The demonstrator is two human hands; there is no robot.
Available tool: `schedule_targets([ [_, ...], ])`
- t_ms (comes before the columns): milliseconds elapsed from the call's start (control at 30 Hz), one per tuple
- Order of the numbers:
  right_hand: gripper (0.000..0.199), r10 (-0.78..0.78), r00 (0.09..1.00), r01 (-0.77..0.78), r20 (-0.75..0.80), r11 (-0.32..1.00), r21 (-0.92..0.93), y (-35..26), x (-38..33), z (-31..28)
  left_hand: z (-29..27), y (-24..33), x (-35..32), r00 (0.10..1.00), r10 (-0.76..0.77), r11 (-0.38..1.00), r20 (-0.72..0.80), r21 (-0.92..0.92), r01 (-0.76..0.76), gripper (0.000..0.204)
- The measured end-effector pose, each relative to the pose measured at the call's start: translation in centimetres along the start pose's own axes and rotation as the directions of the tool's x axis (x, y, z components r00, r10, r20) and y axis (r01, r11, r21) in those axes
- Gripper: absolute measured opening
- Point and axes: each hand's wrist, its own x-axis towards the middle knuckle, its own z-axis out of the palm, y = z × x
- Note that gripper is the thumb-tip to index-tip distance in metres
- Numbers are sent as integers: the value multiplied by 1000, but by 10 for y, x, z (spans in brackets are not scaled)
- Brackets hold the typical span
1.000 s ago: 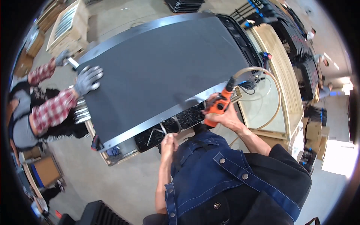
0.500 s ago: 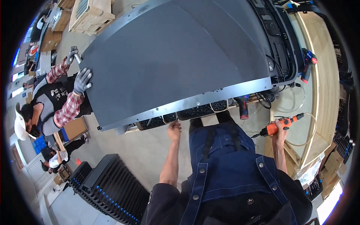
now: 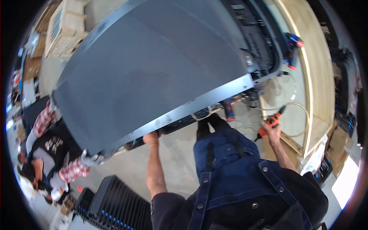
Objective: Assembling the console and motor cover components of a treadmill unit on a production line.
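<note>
My right hand (image 3: pixel 271 131) is wrapped round an orange-and-black power screwdriver (image 3: pixel 273 121), its bit pointing down and left and a pale hose or cord curving off its far end. My left hand (image 3: pixel 151 138) reaches to the near edge of a large dark grey panel (image 3: pixel 153 73), by a black bin (image 3: pixel 135 143). Its fingers are hidden at that edge, so I cannot tell what they touch. Several bins of small black parts (image 3: pixel 180 125) line up under the panel's bright metal edge strip (image 3: pixel 191 102).
A co-worker's gloved hand (image 3: pixel 92 157) is at the panel's left corner. Another red-and-blue driver (image 3: pixel 229 111) hangs below the panel, and one (image 3: pixel 293 51) lies on the right by a wooden crate (image 3: pixel 320 76). Stacked black parts (image 3: pixel 115 203) stand at lower left.
My left hand has moved left and in to the panel's edge. The co-worker's hands have shifted to the left corners. The view has turned, and the right hand keeps the screwdriver.
</note>
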Motion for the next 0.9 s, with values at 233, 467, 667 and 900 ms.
schedule_targets([
  [233,37,27,999,-27,-46,1000,-5,-13,11,2,-48,23,-24,996,78,950,-39,-299,-87,32],
  [467,34,-101,988,108,-118,993,48,-3,65,5,-43,56,-69,937,330,342,-112,-911,-229,30],
  [667,40,-123,990,124,-61,992,17,13,165,11,15,117,-72,945,285,396,158,-917,34,33],
  [900,31,-328,944,311,41,838,-448,28,242,4,49,51,-65,863,494,239,107,-971,-17,38],
])
